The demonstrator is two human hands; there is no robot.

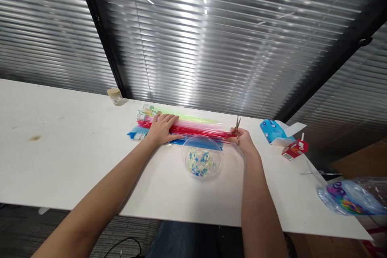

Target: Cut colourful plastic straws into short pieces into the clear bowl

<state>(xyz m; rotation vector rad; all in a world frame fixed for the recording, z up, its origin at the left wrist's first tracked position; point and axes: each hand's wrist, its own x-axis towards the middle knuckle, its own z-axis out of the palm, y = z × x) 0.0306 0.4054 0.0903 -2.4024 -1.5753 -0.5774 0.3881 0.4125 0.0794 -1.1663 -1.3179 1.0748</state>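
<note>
Several long packs of coloured straws (193, 127) in green, pink, red and blue lie side by side near the far edge of the white table (60, 149). My left hand (161, 128) rests flat on their left part with its fingers stretched out. My right hand (243, 139) is closed round a small pair of scissors (237, 125), whose blades point up at the right end of the straws. Just in front of the straws stands a clear round bowl (202, 157) holding several short cut pieces in blue, green and white.
A small jar (115, 96) stands at the table's back edge. To the right lie a blue tissue pack (273, 131) and a red carton (294, 149). A clear bag with colourful contents (353, 195) hangs over the right edge. Window blinds fill the background.
</note>
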